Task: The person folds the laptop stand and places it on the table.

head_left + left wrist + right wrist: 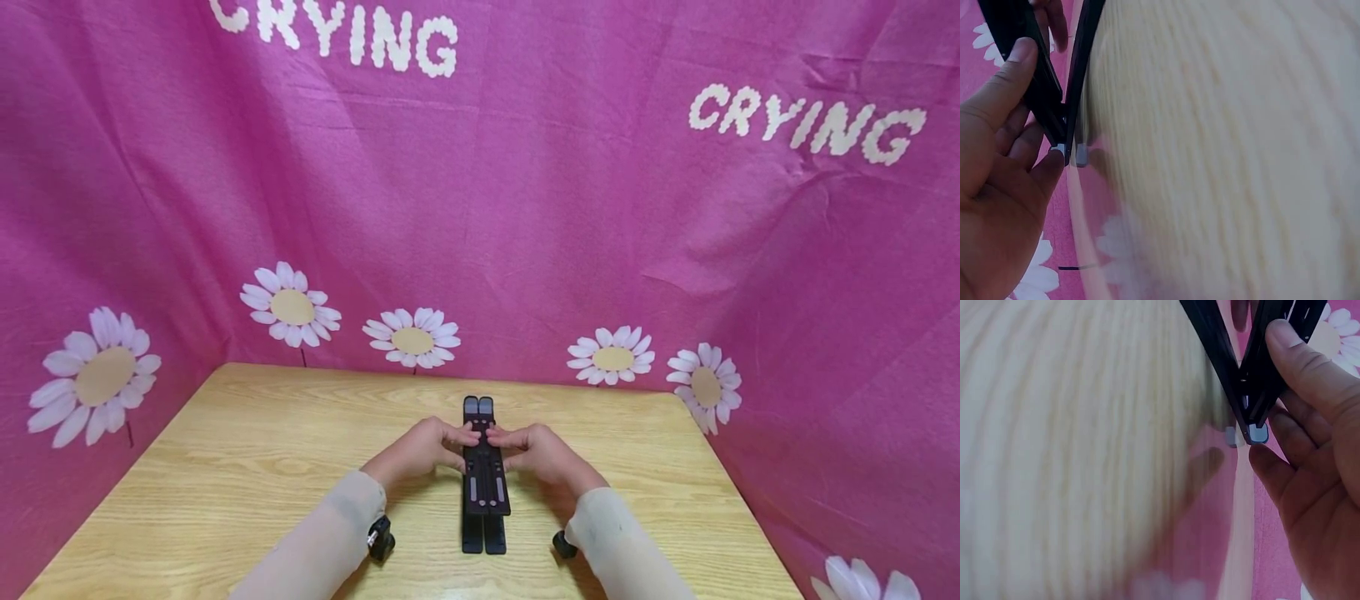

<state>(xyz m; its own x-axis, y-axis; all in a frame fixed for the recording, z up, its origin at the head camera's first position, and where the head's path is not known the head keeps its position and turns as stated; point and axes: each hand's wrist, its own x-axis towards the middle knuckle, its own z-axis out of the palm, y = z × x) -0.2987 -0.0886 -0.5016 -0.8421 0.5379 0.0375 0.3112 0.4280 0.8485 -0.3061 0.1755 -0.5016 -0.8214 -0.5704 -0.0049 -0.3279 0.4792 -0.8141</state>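
Observation:
A black folding laptop stand [486, 492], folded narrow, lies lengthwise on the table in front of me. From its left side my left hand [427, 450] grips it, thumb and fingers spread along the edge. My right hand [546, 454] holds the opposite side in much the same way. In the left wrist view, the stand's bars [1083, 56] part in a narrow V, with the left thumb [1021, 53] on the upper bar. The right wrist view has the right thumb [1285, 337] on the upper bar too, and a fingertip near a grey pad [1259, 434] at the V's point.
The stand is on a light wood-grain table [300, 417]. Pink cloth [525, 208] with white daisies and lettering hangs behind it and at both sides. A small black device [381, 539] sits at the left wrist, and another [564, 545] at the right.

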